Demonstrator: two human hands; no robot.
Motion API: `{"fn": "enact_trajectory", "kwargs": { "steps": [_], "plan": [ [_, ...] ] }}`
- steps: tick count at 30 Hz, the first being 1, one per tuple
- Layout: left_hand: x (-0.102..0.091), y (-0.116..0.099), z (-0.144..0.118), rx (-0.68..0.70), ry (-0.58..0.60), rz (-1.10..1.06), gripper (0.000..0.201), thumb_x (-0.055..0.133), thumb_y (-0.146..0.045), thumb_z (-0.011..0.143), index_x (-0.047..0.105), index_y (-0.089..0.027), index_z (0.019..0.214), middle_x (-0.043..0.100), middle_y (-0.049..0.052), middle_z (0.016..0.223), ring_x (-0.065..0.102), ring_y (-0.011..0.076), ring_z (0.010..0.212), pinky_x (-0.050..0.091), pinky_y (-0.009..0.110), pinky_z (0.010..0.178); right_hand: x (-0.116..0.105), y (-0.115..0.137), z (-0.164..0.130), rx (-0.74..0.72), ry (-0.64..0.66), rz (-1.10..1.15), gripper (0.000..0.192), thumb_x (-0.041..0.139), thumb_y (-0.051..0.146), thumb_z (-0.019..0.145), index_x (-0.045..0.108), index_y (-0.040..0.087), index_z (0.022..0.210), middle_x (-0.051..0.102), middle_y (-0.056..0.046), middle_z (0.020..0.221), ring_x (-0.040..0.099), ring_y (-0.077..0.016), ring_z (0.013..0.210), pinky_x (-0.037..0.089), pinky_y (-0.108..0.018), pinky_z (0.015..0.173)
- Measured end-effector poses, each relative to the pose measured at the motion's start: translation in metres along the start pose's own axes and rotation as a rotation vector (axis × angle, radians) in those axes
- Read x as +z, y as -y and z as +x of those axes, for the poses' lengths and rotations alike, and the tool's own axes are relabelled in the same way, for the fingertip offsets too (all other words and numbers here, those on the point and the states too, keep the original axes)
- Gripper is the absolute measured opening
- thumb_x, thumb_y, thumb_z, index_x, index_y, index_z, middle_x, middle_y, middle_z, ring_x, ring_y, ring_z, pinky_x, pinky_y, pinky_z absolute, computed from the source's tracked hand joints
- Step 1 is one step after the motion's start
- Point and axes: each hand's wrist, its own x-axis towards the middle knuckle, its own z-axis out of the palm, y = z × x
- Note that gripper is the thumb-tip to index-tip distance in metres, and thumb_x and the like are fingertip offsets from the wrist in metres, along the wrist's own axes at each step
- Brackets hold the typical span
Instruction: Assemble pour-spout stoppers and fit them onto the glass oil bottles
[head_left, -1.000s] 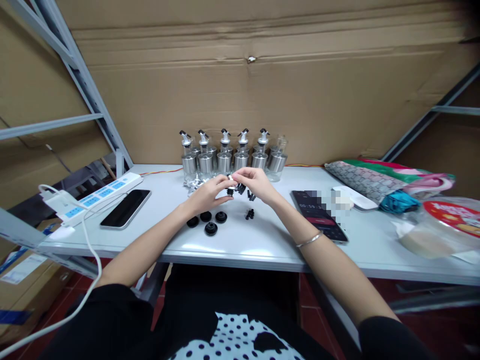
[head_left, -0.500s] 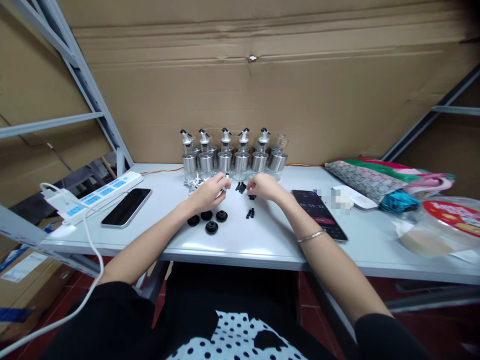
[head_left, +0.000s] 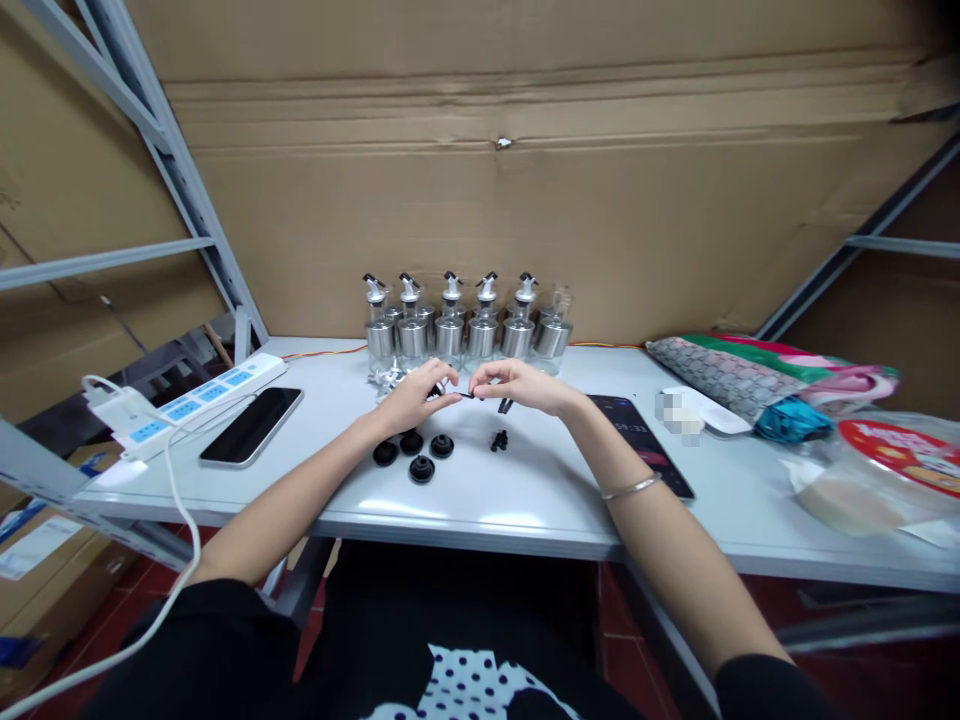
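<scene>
A: Head view, item one: left hand (head_left: 415, 393) and right hand (head_left: 522, 385), raised just above the white table (head_left: 525, 490), fingertips nearly meeting. Between them I log one small black part (head_left: 466, 395), pinched from both sides.

B: Handling?

A: I judge it light, stiff plastic, too tiny for anything but a fingertip pinch at the ends; easily dropped.

B: Loose stock?

A: Four black round caps (head_left: 420, 468) just below the left hand; a few small black pieces (head_left: 499, 440) under the right; shiny spout parts (head_left: 388, 377) near the bottles.

B: Containers?

A: Row of glass dispenser bottles (head_left: 465, 330) with steel sleeves at the back; I cannot tell whether they hold anything. Clear bag (head_left: 870, 470) far right, contents unclear.
</scene>
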Motion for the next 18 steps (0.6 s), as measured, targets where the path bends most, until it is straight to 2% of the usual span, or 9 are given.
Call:
{"fn": "enact_trajectory", "kwargs": {
  "steps": [3,7,12,15,18],
  "plan": [
    [0.002,-0.002,-0.001,0.062,0.02,0.003,0.019,0.051,-0.036,0.089,0.056,-0.018,0.089,0.048,0.002,0.089,0.05,0.013,0.081,0.041,0.024,0.077,0.005,0.004,-0.001,-0.017,0.026,0.148,0.026,0.062,0.043,0.076,0.062,0.018,0.085,0.056,0.002,0.073,0.048,-0.0104,0.068,0.038,-0.023,0.064],
    [0.002,-0.006,-0.002,0.083,0.016,0.055,0.024,0.044,-0.036,0.092,0.058,-0.017,0.086,0.044,0.002,0.086,0.047,0.012,0.076,0.041,0.024,0.073,0.012,0.007,0.002,0.017,-0.008,0.21,0.029,0.063,0.044,0.075,0.061,0.017,0.085,0.057,0.002,0.069,0.048,-0.0095,0.064,0.035,-0.022,0.057],
    [0.0,-0.007,-0.002,0.063,0.004,0.063,0.023,0.041,-0.034,0.093,0.057,-0.018,0.091,0.043,0.002,0.087,0.047,0.0129,0.078,0.041,0.025,0.075,0.023,0.01,0.008,0.015,-0.184,0.277,0.031,0.072,0.041,0.065,0.062,0.015,0.078,0.061,0.0,0.065,0.052,-0.0102,0.06,0.038,-0.023,0.055],
    [-0.001,-0.008,-0.002,0.007,-0.02,0.002,0.017,0.041,-0.03,0.091,0.052,-0.018,0.094,0.044,0.003,0.091,0.048,0.0139,0.083,0.041,0.027,0.079,0.026,0.012,0.01,-0.004,-0.297,0.346,0.032,0.076,0.038,0.06,0.064,0.015,0.079,0.065,-0.001,0.068,0.057,-0.0115,0.063,0.044,-0.026,0.062],
    [0.001,-0.009,-0.002,-0.042,-0.043,-0.064,0.008,0.042,-0.024,0.086,0.046,-0.018,0.09,0.046,0.002,0.088,0.047,0.0132,0.08,0.04,0.027,0.078,0.026,0.015,0.011,-0.032,-0.406,0.437,0.035,0.08,0.036,0.054,0.064,0.016,0.076,0.067,-0.001,0.071,0.062,-0.0131,0.068,0.047,-0.029,0.07]
  ]
}}
